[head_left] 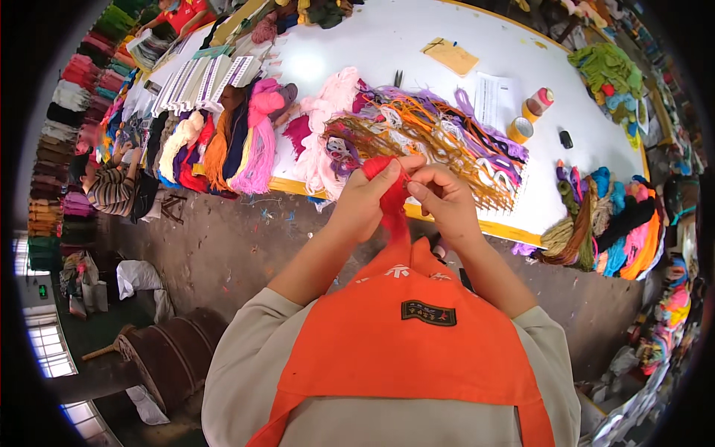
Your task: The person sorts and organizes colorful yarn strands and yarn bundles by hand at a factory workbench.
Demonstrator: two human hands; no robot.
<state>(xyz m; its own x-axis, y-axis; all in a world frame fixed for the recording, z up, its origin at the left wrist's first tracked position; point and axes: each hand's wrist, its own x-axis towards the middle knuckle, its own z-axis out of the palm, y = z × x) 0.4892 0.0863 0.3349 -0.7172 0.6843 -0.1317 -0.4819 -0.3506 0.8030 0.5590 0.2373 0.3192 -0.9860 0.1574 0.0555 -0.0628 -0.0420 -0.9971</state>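
Observation:
A skein of bright red yarn (394,208) hangs in front of my orange apron, its upper end bunched in my fingers. My left hand (360,205) is closed around that bunch, with the thumb pressed on top. Close beside it, my right hand (453,207) pinches at the skein's edge with thumb and fingertips, apparently on a thin red strand. Just beyond both hands, a wide heap of mixed yarn (439,145) in brown, orange, purple and white lies along the near edge of the white table (357,45). A pale pink skein (333,100) lies left of the heap.
Colourful skeins (223,145) hang over the table's left edge, below white cards (205,80). On the right are yarn cones (539,101), tape (520,130), a paper sheet (493,98) and more skeins (611,223). Two other people are at the left. A brown drum (175,357) stands lower left.

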